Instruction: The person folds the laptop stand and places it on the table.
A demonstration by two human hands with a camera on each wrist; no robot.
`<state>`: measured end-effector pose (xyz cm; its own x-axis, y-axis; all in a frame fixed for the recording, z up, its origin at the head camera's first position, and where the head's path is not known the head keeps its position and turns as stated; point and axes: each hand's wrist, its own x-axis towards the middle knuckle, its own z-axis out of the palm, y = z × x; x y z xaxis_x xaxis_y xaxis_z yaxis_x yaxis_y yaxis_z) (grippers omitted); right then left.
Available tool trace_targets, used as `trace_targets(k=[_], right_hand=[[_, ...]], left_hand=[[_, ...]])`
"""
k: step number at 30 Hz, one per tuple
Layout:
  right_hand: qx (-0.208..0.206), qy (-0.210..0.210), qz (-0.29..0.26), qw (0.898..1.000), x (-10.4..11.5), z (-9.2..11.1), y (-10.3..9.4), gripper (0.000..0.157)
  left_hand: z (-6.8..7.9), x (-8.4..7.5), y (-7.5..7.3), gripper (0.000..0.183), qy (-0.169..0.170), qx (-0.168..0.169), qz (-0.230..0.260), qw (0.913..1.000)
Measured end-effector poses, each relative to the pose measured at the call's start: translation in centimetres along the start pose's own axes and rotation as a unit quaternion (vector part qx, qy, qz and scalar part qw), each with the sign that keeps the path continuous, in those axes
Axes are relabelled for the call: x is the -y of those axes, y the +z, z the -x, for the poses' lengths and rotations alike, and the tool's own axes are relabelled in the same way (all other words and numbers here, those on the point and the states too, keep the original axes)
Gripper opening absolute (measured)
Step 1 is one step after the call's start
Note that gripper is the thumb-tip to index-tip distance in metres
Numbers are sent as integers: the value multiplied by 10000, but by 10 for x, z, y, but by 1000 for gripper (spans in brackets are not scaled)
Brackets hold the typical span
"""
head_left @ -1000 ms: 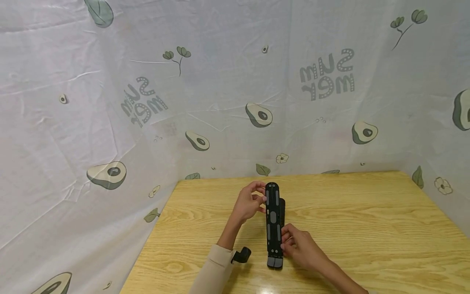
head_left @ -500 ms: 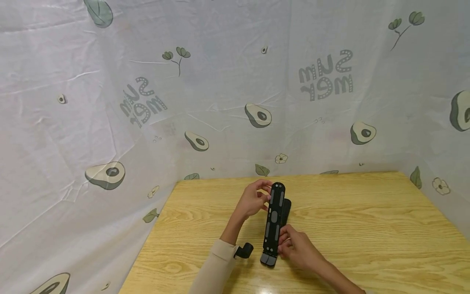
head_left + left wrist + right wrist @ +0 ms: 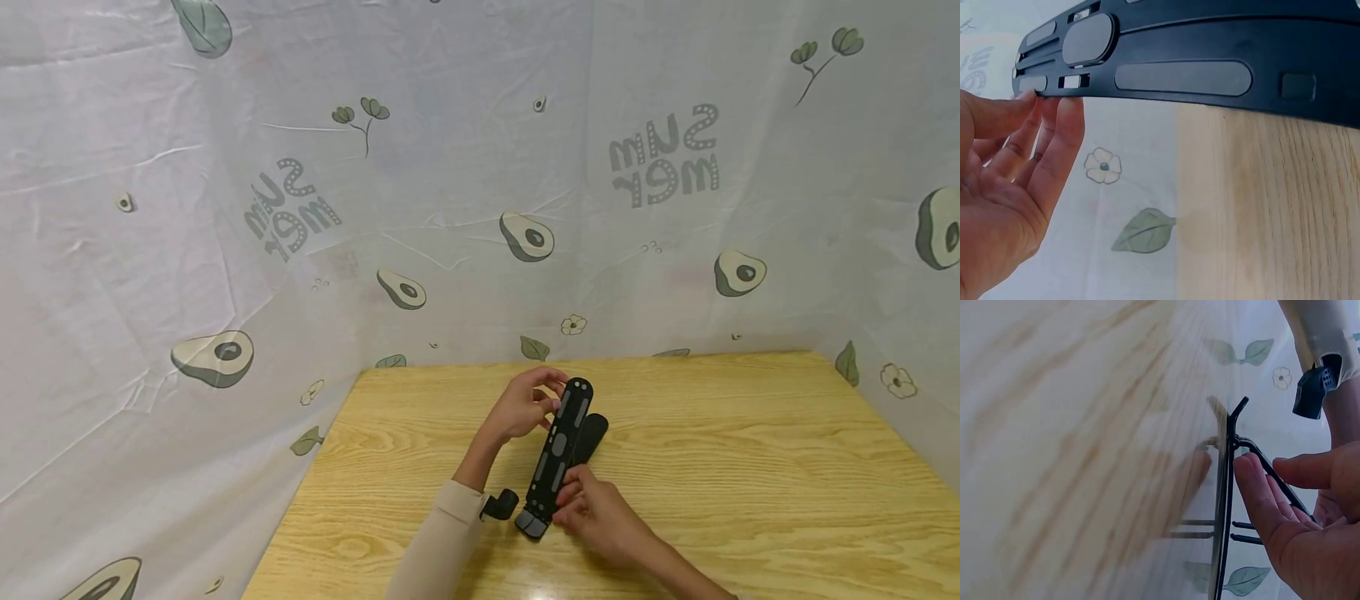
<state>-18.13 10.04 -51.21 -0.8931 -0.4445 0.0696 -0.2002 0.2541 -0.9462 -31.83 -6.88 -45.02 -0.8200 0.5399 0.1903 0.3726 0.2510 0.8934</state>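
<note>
A black folding laptop stand [image 3: 550,471] with grey rubber pads stands on the table, its upper panel raised at a slant over the flat base [image 3: 592,435]. At the panel's far end, my left hand [image 3: 522,407] pinches the left edge. The left wrist view shows that thumb on the padded face of the panel [image 3: 1185,47] and the fingers behind it. My right hand [image 3: 602,515] grips the right edge near the hinge. In the right wrist view, its thumb and fingertips lie on either side of the raised panel, close to the base [image 3: 1230,506].
The stand rests on a light wooden table [image 3: 720,467]. Behind and beside it hangs a pale cloth [image 3: 450,183] printed with avocados and leaves. A small black camera [image 3: 501,505] sits on the left wrist, beside the stand's near end.
The laptop stand has turned clockwise on the table: its far end swung right and its near end left. My left hand shifted right with it, and my right hand moved left.
</note>
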Motion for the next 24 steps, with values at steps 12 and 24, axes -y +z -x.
trace_targets(k=[12, 24], right_hand=[[162, 69, 110, 9998, 3, -2, 6, 42], [196, -5, -143, 9997, -1, -4, 7, 46]], left_hand=[[-7, -1, 0, 37, 149, 510, -77, 9986], [-8, 3, -2, 35, 60, 494, 71, 9987]])
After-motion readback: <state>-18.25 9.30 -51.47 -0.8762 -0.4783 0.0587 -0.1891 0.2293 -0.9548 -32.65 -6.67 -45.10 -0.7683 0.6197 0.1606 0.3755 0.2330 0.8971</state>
